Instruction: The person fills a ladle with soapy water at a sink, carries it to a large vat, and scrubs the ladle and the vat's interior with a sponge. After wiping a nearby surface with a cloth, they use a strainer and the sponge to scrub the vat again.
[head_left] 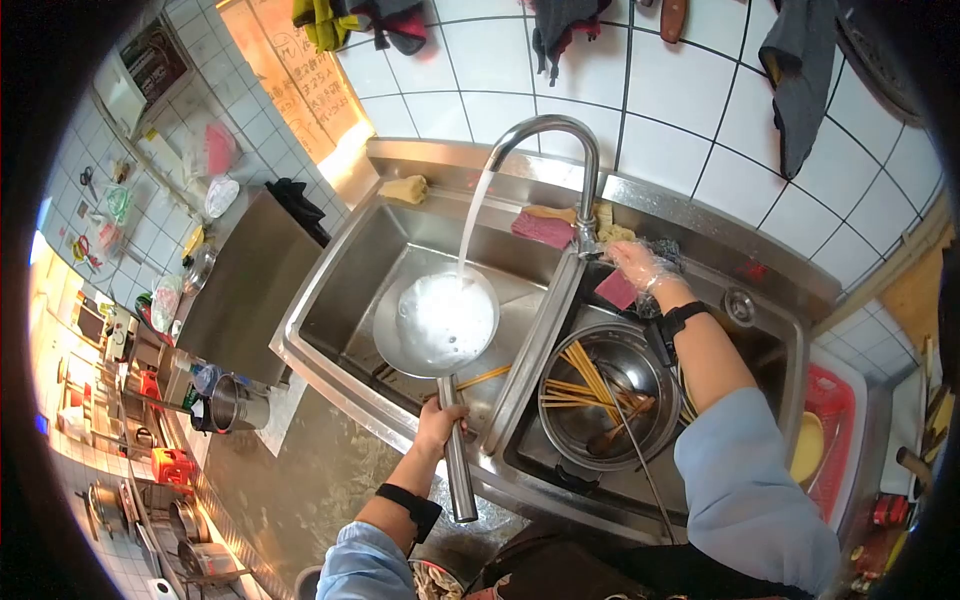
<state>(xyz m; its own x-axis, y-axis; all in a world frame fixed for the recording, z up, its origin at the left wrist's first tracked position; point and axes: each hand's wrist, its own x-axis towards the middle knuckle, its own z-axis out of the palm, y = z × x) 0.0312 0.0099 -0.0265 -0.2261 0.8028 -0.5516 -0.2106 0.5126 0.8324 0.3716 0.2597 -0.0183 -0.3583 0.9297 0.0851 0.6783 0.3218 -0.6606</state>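
Note:
My left hand [440, 425] is wrapped round the handle of a large round metal ladle [385, 335], held over the left sink basin [340, 290]. Water [473, 215] pours from the curved faucet [545, 122] into its bowl, which glares white. In a clear plastic glove, my right hand [640, 265] reaches to the faucet's base, its fingers closed at the tap lever, which they partly hide. Below that hand, a steel bowl [560, 440] in the right basin holds several wooden chopsticks [590, 375] and a wooden spoon [612, 437]. Another chopstick [485, 377] lies in the left basin.
A pink cloth [542, 230] and a yellow sponge [403, 190] lie on the sink's back ledge. Dark gloves [800, 90] hang on the tiled wall. A red basket [830, 440] stands right of the sink. A metal pot [238, 405] stands at left.

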